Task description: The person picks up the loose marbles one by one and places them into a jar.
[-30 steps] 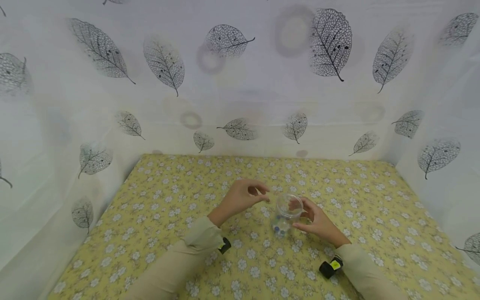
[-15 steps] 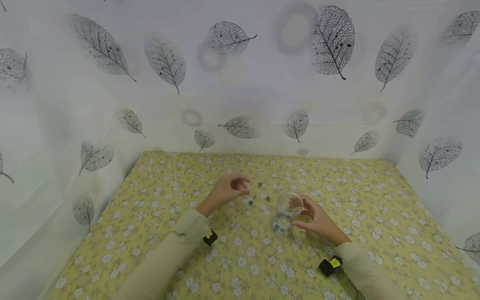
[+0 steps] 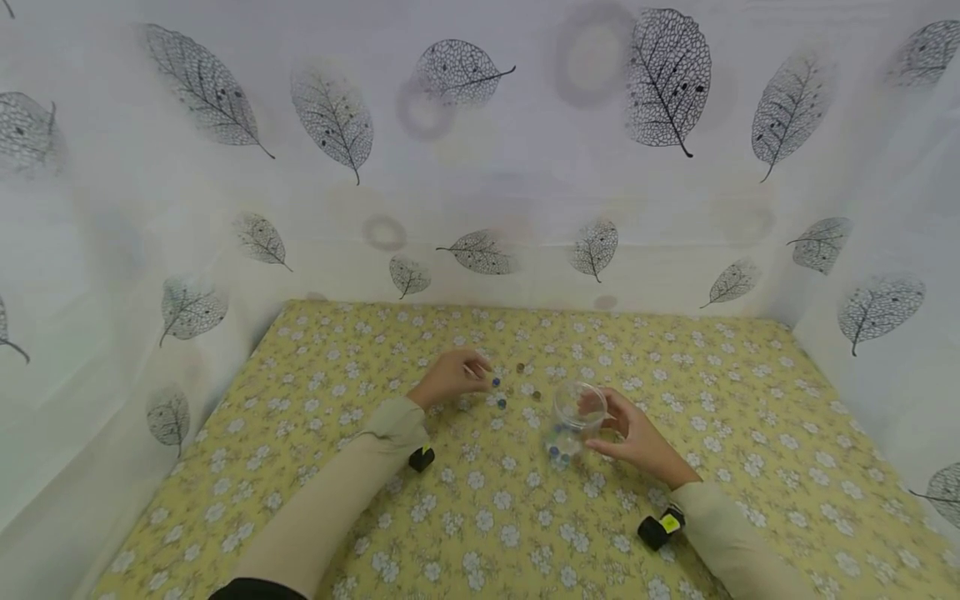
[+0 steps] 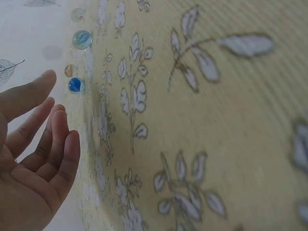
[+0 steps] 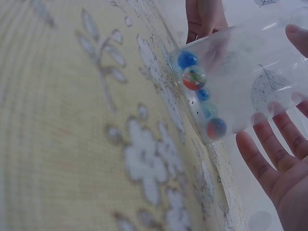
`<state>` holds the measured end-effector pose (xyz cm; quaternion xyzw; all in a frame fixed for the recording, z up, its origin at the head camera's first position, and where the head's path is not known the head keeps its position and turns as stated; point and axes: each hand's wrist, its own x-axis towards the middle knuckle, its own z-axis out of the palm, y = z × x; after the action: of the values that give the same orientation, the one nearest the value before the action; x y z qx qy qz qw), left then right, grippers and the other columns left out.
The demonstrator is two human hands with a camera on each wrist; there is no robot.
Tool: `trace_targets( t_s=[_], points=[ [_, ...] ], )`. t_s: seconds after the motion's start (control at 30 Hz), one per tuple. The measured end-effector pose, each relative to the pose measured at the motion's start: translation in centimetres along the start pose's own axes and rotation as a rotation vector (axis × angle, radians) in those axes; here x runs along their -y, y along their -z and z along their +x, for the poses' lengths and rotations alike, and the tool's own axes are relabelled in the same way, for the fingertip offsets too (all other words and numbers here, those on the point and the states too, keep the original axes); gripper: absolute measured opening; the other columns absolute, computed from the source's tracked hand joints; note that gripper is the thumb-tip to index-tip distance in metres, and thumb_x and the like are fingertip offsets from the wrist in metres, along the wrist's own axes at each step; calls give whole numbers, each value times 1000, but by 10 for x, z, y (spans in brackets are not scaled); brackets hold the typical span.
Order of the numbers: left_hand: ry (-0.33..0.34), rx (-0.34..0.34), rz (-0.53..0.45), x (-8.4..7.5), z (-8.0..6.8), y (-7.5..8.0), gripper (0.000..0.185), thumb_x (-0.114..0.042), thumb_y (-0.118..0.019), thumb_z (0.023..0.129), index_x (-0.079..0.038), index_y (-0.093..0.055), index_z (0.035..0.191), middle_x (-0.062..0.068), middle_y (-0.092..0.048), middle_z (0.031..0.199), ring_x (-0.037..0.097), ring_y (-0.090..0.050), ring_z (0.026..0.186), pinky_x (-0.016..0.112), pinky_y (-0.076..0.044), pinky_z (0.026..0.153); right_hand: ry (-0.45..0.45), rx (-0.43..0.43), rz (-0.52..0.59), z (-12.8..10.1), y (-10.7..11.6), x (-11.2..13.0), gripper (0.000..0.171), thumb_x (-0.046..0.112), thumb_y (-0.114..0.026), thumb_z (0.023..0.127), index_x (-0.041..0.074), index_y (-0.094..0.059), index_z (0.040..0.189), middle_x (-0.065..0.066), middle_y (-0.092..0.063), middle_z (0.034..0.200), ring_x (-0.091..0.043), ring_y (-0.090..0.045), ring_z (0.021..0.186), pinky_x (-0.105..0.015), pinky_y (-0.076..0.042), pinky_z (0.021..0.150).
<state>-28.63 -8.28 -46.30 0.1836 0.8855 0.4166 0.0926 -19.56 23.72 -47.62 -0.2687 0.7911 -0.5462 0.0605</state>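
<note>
My right hand (image 3: 636, 435) grips a clear plastic jar (image 3: 567, 432) from its right side, thumb on the near side and fingers beyond. The jar stands upright without a lid. Several glass marbles lie in its bottom, among them a blue marble (image 5: 187, 59) and an orange-and-green marble (image 5: 194, 78). To the left of the jar, my left hand (image 3: 448, 377) hovers low over the cloth, thumb and fingers apart, holding nothing. Right at its fingertips lies a blue marble (image 4: 75, 85). Beside that are a teal swirl marble (image 4: 82, 39) and an amber marble (image 4: 70, 70).
Two brownish marbles, one at the back (image 3: 521, 367) and one nearer the jar (image 3: 536, 396), lie between the hands. A yellow floral cloth (image 3: 480, 500) covers the table. White leaf-print curtains (image 3: 525, 192) enclose the back and sides.
My left hand has drawn back leftward from the jar, uncovering loose marbles on the cloth. A blue marble now shows at its fingertips. The right hand and jar have stayed in place.
</note>
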Motion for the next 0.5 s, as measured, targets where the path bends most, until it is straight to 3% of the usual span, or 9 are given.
trace_targets(
  t_s=[0.33,0.5],
  points=[
    [58,46,-1,8,20,-15,22,-14,-77,78,-11,-71,98,4,-68,93,14,-62,83,26,-53,70,52,-2,5,2,-2,-4,59,-1,-65,85,-4,-37,137,-26,-47,126,-1,-54,112,-19,-48,89],
    [49,49,11,5,23,-16,20,-13,-76,78,-10,-72,97,6,-69,93,16,-63,84,28,-54,72,50,-1,9,2,0,-2,59,0,-66,85,-3,-37,137,-26,-48,127,0,-54,112,-19,-48,89]
  ],
)
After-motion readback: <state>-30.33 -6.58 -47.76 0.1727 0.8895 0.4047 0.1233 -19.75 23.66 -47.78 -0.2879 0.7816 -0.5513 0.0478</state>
